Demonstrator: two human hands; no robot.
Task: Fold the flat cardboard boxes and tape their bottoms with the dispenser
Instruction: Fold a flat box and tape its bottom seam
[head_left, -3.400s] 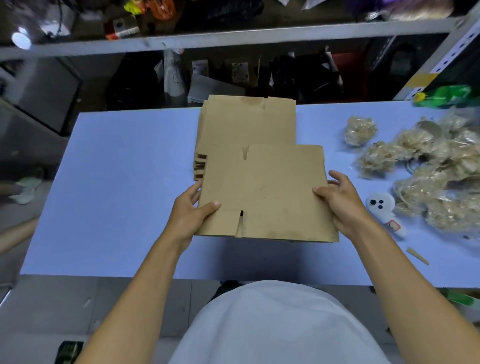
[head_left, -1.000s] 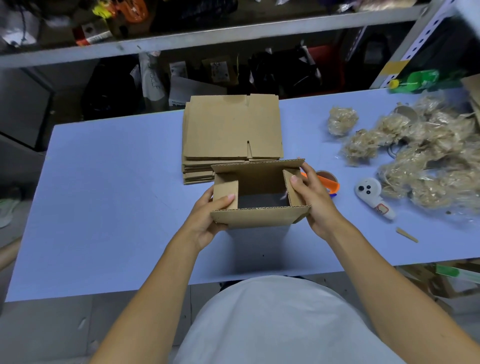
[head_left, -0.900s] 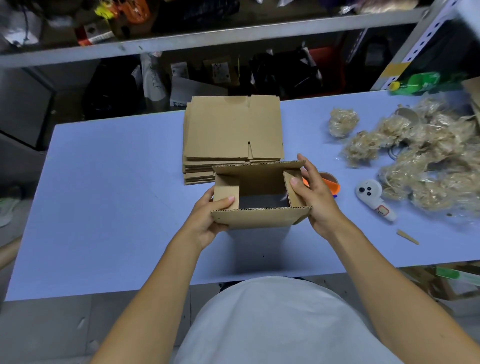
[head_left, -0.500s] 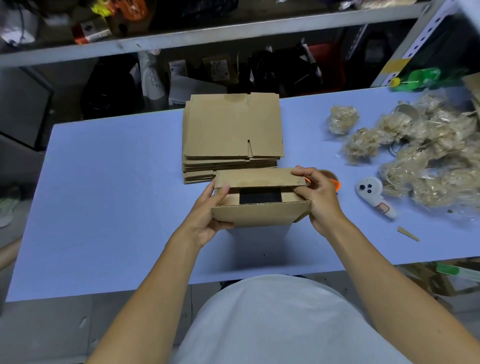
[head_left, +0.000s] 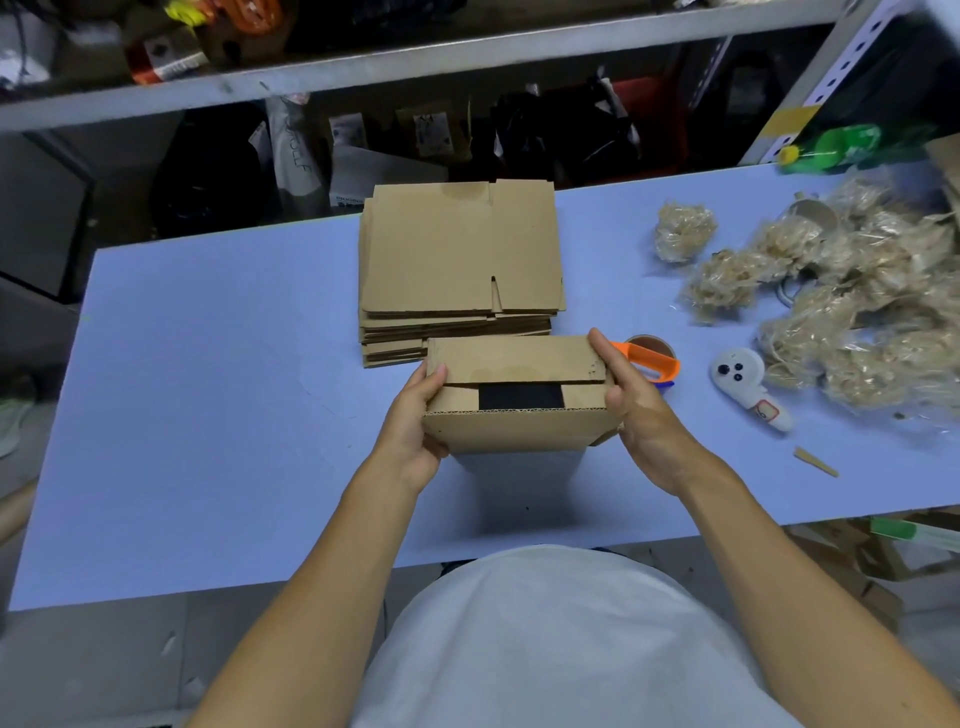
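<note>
Shelving (head_left: 415, 67) of grey metal runs across the top of our view at 12 o'clock, crowded with dark bags and packets. Below it lies the pale blue surface (head_left: 208, 389), filling most of the frame. We wear a white shirt (head_left: 561, 644), seen at 6 o'clock. At 2 to 3 o'clock on the surface sits a heap of crumpled clear tape wads (head_left: 857, 312). Just past centre toward 12 o'clock rests the stack of flat cardboard boxes (head_left: 457, 249), its edges roughly squared.

At centre we hold the half-folded box (head_left: 514, 400), upright, its open end facing up. The far flap (head_left: 519, 361) is folded down over the opening; a dark gap shows between it and the near wall, and the two short side flaps already lie inward beneath it. Our left hand (head_left: 415, 421) takes the box's 9 o'clock side, its grip closed on the cardboard, thumb on the far flap's corner. Our right hand (head_left: 634, 410) takes the 3 o'clock side, its grip likewise curled on the box, fingers pressing the flap's right end.

Just behind the right hand, at 3 o'clock of the box, the orange tape dispenser (head_left: 652, 361) lies on the surface, partly hidden. Nearby at 3 o'clock lies a white controller (head_left: 748, 384), and near it at 4 o'clock a cardboard sliver (head_left: 815, 461). A green bottle (head_left: 836, 148) lies at 1 o'clock.
</note>
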